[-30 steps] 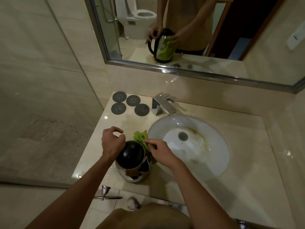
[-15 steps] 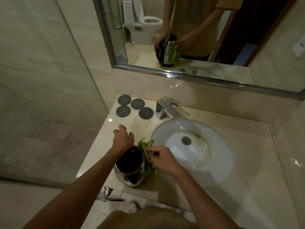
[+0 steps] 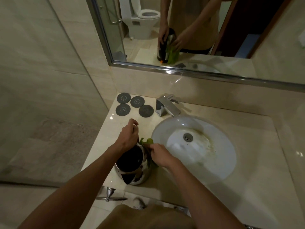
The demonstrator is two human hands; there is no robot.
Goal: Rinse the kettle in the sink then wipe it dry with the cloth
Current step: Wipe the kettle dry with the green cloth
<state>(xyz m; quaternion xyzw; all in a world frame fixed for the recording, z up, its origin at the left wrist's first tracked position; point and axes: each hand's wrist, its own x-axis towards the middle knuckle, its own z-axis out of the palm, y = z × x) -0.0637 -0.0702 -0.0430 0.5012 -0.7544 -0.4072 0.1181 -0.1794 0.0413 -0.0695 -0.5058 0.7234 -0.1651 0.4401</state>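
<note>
a: which step is this?

b: the drying, i'd judge; the kettle (image 3: pixel 133 164) stands upright on the counter (image 3: pixel 257 162) just left of the sink (image 3: pixel 194 146), not in the basin; the right hand (image 3: pixel 160 156) pinches the green cloth (image 3: pixel 146 142) against the kettle's right flank

a: and the left hand (image 3: pixel 128 138)?

b: curled at the kettle's far rim, where the mirror shows the handle; it seems to grip the handle and steady the kettle, though from above the fingers are partly hidden

a: what does the next move call for?

b: probably working the cloth round the wall while the left hand turns or braces the body

a: how does the kettle look?

b: shiny steel body, black lid and top, spout toward the person; i cannot tell whether any wet is left on it
</note>
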